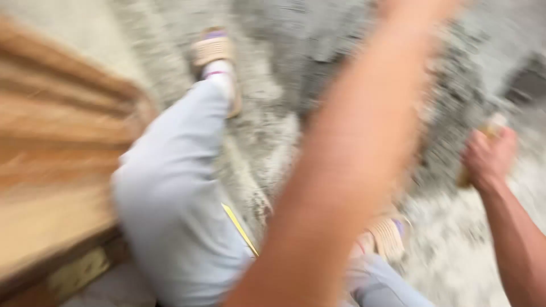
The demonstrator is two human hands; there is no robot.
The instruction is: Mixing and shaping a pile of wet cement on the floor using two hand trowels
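Frame heavily motion-blurred, so detail is limited. At 9 o'clock: stack of wooden planks [54,142], grain running across, edge touching the person's grey trouser leg [176,210]. That leg runs up to 11 o'clock, ending in a tan woven sandal [213,48] on the rough grey concrete floor [273,131]. A second sandal [389,236] sits at 5 o'clock. The left forearm crosses the centre diagonally toward 1 o'clock; the left hand is out of frame, so I cannot tell its state. At 3 o'clock the right hand [488,156] is clenched around a pale tool handle [493,126]; the working end is not readable. Progress judgement: floor surface looks coarse and unfinished, work apparently mid-way.
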